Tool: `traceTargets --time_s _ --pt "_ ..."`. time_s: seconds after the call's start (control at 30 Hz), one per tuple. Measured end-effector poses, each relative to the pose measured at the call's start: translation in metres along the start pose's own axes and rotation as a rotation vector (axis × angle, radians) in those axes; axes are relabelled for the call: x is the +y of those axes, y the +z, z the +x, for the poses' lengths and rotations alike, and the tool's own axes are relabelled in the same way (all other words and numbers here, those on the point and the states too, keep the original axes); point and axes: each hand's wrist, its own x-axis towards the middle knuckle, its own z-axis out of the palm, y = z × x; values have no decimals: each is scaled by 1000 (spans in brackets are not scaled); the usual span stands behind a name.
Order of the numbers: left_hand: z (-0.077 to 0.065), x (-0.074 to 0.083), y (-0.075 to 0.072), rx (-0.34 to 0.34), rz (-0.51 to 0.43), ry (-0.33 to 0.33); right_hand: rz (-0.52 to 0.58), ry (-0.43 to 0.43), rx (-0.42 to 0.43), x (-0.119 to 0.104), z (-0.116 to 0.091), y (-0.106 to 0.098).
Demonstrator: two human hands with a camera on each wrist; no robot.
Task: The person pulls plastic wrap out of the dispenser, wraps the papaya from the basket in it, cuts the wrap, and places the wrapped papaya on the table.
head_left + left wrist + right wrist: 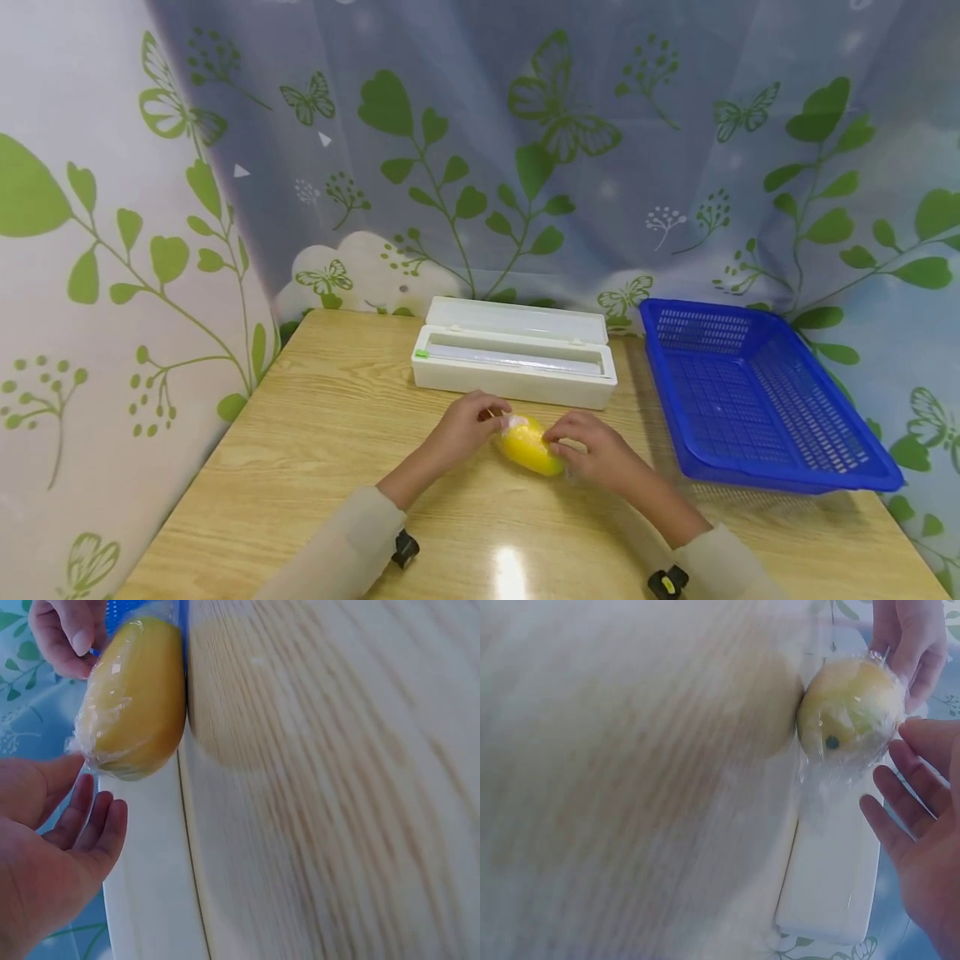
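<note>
A yellow fruit, mango-like in shape, lies on the table wrapped in clear cling film. At its left end my left hand pinches the film between thumb and forefinger, the other fingers loosely bent in the left wrist view. My right hand pinches the film at the other end, thumb and forefinger close against the fruit. Loose film hangs off the fruit's near end in the right wrist view, where a small dark spot shows on the skin. Just behind the hands stands a white cling film box with its lid raised.
A blue plastic basket stands at the right of the wooden table. A green slider sits at the left end of the box's cutter. Patterned cloth hangs behind the table and at both sides.
</note>
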Motion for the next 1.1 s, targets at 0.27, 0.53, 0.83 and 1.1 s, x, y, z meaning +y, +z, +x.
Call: traceTargets --time_s 0.27,0.53,0.83,1.1 --pt "4 3 3 -19 -21 16 71 -75 0 -2 -5 6" --pt "6 6 7 -76 -52 2 66 -211 -6 -3 -11 11" --pt "8 7 17 -158 -145 -12 -32 -376 -26 -3 -20 17" --pt "9 7 18 -160 -135 -41 -167 -374 -55 -11 -23 21"
